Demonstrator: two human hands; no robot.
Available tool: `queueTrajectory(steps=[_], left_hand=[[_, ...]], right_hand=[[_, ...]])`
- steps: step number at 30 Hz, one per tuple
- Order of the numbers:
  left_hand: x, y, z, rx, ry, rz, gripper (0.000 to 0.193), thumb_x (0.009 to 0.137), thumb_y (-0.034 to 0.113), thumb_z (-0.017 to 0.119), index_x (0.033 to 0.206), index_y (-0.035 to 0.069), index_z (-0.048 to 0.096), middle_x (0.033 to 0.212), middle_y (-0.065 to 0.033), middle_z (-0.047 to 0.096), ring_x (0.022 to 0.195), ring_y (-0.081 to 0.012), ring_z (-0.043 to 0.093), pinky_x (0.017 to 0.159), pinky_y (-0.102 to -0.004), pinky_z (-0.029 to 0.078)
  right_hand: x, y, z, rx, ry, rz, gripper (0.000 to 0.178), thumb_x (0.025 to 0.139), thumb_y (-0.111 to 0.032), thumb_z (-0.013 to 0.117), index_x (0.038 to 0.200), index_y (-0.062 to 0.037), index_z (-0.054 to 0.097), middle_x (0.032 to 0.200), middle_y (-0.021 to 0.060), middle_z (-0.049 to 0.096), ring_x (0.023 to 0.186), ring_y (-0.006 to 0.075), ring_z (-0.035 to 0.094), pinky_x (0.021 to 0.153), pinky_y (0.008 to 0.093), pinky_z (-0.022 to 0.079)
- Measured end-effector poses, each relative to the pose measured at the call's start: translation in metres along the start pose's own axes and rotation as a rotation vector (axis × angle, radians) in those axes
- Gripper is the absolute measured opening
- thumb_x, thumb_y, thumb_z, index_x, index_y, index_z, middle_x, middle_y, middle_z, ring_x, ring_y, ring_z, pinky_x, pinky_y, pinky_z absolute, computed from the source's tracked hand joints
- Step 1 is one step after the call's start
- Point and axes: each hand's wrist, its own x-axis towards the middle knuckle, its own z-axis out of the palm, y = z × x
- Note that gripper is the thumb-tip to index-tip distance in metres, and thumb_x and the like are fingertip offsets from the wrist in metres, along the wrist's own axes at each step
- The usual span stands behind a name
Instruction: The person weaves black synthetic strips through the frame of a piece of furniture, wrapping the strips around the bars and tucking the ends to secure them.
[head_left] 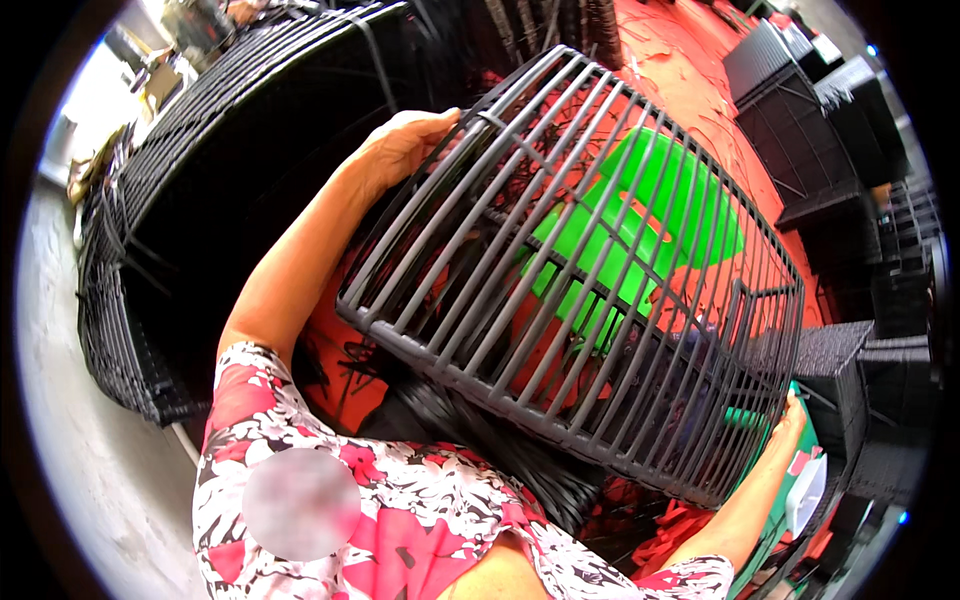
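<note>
A large furniture frame [560, 390], wound with dark grey plastic strip and crossed by many parallel slats, is tilted in front of my body. My left hand [405, 145] grips its upper left edge, with the fingers partly hidden behind the rim. At the lower right end, my right hand [788, 425] holds the side edge; most of its fingers are out of sight. Through the slats a bright green plastic chair [665, 200] shows. Below the frame, close to my body, lies a bundle of loose black strips [480, 440].
On my left stands a big black woven furniture piece [260, 90] beside a pale wall [50, 280]. Red sheeting [680, 60] covers the floor, with scraps of strip on it. Dark woven pieces [800, 140] are stacked at the right, and a white container [806, 495] is near my right forearm.
</note>
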Motion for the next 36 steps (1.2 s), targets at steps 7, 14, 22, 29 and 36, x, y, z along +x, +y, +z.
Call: queueTrajectory(steps=[7,14,22,29,36], left_hand=[[0.002,-0.004,0.007,0.093,-0.117,0.001,0.019,0.086,0.019,0.061,0.088,0.0,0.063,0.073,-0.0036,0.064,0.057,-0.0073,0.057,0.052,-0.0185,0.048],[0.009,-0.003,0.02,0.272,0.082,0.121,0.017,0.066,0.003,0.071,0.08,-0.001,0.062,0.064,-0.0064,0.061,0.046,-0.0102,0.056,0.039,-0.0207,0.044],[0.003,-0.007,0.021,0.79,0.13,0.481,0.024,0.069,0.003,0.051,0.088,-0.003,0.064,0.056,-0.0085,0.057,0.049,-0.0143,0.056,0.041,-0.026,0.044],[-0.057,-0.015,0.015,0.602,0.02,0.333,0.034,0.079,0.007,0.059,0.111,-0.004,0.056,0.082,-0.0045,0.061,0.064,-0.0089,0.055,0.058,-0.0225,0.047],[-0.138,-0.031,0.003,0.207,0.065,0.16,0.037,0.078,0.011,0.066,0.112,-0.001,0.056,0.093,-0.0065,0.061,0.08,-0.0095,0.059,0.075,-0.022,0.05]], right_hand=[[-0.002,-0.01,-0.012,0.125,-0.038,0.137,0.022,0.086,-0.022,0.061,0.088,0.0002,0.062,0.082,0.0084,0.064,0.072,0.0216,0.062,0.062,0.0343,0.052],[-0.004,-0.015,-0.012,0.055,0.0,0.064,0.021,0.085,-0.021,0.061,0.087,0.0,0.062,0.082,0.0078,0.063,0.071,0.021,0.061,0.061,0.0339,0.051],[-0.003,-0.015,-0.006,0.027,0.012,0.023,0.02,0.085,-0.02,0.062,0.086,-0.0002,0.063,0.081,0.0071,0.063,0.07,0.0204,0.06,0.061,0.0334,0.051],[-0.006,-0.023,-0.007,-0.003,0.023,-0.004,0.019,0.084,-0.02,0.063,0.086,-0.0004,0.063,0.08,0.0065,0.063,0.069,0.0199,0.06,0.06,0.033,0.05],[-0.008,-0.026,-0.002,-0.026,0.025,-0.022,0.018,0.084,-0.019,0.063,0.085,-0.0006,0.063,0.08,0.0059,0.062,0.068,0.0193,0.059,0.06,0.0325,0.049]])
